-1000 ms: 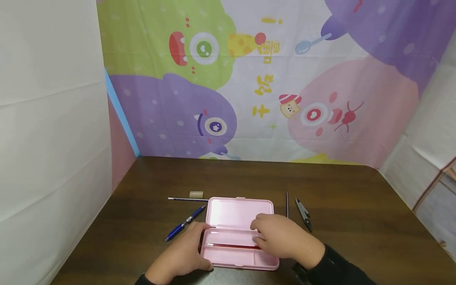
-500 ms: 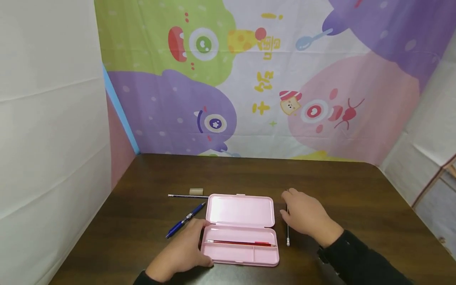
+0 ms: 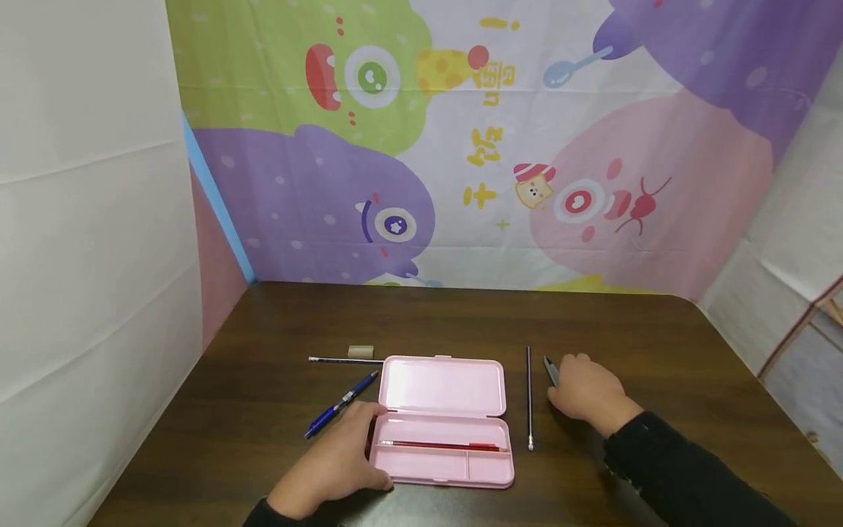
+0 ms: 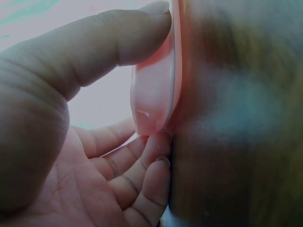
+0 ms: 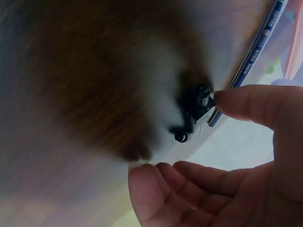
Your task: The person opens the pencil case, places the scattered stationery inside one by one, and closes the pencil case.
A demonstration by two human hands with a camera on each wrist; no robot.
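Observation:
My left hand [image 3: 339, 454] holds the left end of an open pink pencil case [image 3: 443, 468], thumb at its front corner and fingers along its side. In the left wrist view the curled fingers and thumb touch the case's pink wall [image 4: 152, 94]. A red pencil [image 3: 428, 444] lies lengthwise in the case's base. On the right, my right hand [image 3: 589, 391] is at a grey and black drawing compass [image 3: 551, 371], partly hidden by the hand. In the right wrist view the thumb reaches the compass [image 5: 196, 104], while the fingers stand apart from it, leaving a gap.
A dark pencil [image 3: 530, 399] lies between the case and the compass. Left of the case lie a blue pen [image 3: 341, 405], another pencil [image 3: 342, 360] and a tan eraser-like block [image 3: 360, 351]. A printed curtain [image 3: 461, 146] hangs behind the brown table [image 3: 461, 318].
My right hand has moved away from the red pencil in the case, passed over the dark pencil and come to the compass on the right. The left hand has stayed on the case.

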